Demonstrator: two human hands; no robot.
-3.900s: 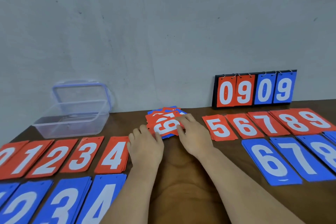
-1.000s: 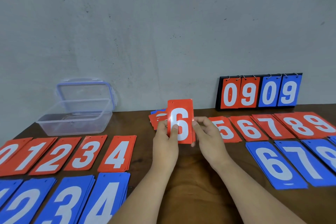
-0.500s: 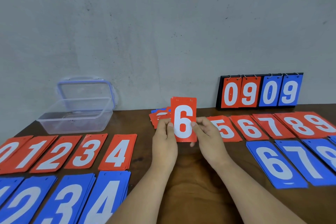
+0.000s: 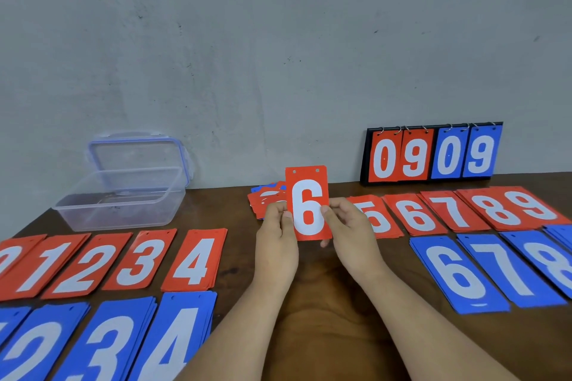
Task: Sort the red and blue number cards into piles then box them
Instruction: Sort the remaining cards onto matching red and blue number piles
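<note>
blue piles (image 4: 102,340): nearest on the table (image 4: 325,303), flat stacks by number; thin stiff sheets, white digits.
red piles (image 4: 133,260): next row, one place for each number.
hands: left hand (image 4: 277,244) and right hand (image 4: 349,235) each pinch one long edge of the red 6 card (image 4: 308,207), thumbs in front, probably to read it.
red 6 card: upright in the air, glossy, two punched holes on top.
red 6 pile (image 4: 414,216): just to the right, its likely place.
unsorted heap (image 4: 266,198): behind the card, loose, mixed colours.
clear box (image 4: 120,204): far left, open, lid (image 4: 139,151) leaning behind.
</note>
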